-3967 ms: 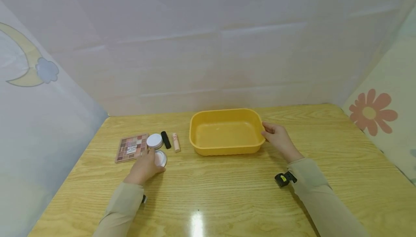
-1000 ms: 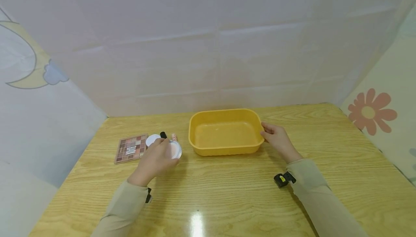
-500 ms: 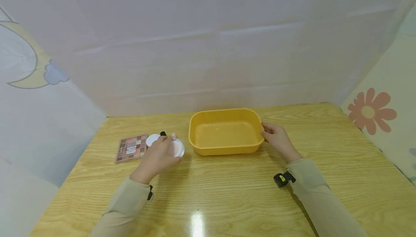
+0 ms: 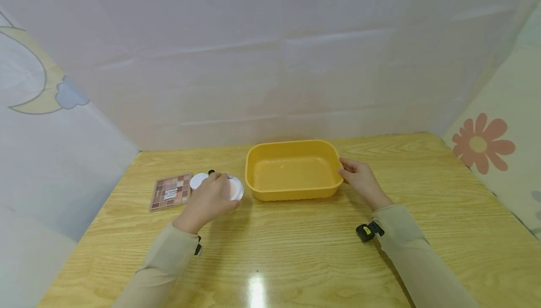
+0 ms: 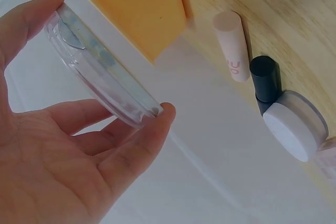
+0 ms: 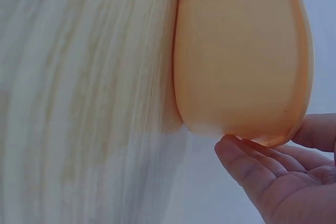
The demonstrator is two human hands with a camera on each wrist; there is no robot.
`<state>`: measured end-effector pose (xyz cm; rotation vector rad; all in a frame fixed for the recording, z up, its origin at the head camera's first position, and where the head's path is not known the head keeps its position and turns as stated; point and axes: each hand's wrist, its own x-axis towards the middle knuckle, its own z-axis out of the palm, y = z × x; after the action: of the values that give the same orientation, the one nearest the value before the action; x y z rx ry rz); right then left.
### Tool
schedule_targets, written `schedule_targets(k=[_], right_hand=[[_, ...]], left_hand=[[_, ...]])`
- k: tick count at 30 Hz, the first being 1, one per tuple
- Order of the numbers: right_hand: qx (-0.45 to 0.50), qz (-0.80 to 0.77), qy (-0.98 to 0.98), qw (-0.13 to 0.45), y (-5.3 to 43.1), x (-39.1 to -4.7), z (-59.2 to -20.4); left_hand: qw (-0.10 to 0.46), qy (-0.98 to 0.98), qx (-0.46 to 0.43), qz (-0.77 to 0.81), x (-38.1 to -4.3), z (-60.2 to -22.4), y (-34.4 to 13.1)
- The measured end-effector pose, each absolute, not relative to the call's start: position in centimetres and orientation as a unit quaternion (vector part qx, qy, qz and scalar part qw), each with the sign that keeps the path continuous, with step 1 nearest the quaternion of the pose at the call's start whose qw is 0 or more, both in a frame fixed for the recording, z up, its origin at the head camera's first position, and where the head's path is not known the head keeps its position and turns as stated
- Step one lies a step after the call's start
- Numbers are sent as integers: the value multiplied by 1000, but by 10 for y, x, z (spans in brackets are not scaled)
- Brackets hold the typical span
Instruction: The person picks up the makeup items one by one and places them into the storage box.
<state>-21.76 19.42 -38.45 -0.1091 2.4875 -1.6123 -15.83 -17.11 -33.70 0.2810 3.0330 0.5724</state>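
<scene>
My left hand (image 4: pixel 206 202) pinches a round clear powder compact (image 4: pixel 235 188) between thumb and fingers, just left of the yellow tub (image 4: pixel 291 196). In the left wrist view the compact (image 5: pixel 105 72) is seen edge-on, tilted, held at its rim by the fingertips. With thumb and fingers my right hand (image 4: pixel 360 180) grips the tub's right end; the right wrist view shows the fingertips on the outer wall and the thumb at the rim. Behind the left hand lie a white-lidded jar (image 4: pixel 197 180), a black tube (image 5: pixel 266 80) and a pale pink lipstick tube (image 5: pixel 231 45), mostly hidden in the head view.
An eyeshadow palette (image 4: pixel 170 193) lies flat at the left of the wooden table (image 4: pixel 296 251). A pale cloth backdrop (image 4: pixel 270 87) rises along the table's far edge, with printed side panels at left and right. Bare wood lies in front of the tub.
My left hand has lifted the compact from beside the jar and carried it right, toward the tub, still creeping right over the last second. My right hand and the tub stay put.
</scene>
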Motion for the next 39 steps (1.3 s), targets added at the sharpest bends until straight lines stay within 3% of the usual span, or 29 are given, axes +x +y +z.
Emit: schedule_targets(k=[23,39], right_hand=[[-24,-539,837,89,191,-219,-381],[18,-552,829,83,187,-231,-378]], left_hand=[[42,976,98,192,-166,-334,-163],[26,977,111,179,-171,-332,-156]])
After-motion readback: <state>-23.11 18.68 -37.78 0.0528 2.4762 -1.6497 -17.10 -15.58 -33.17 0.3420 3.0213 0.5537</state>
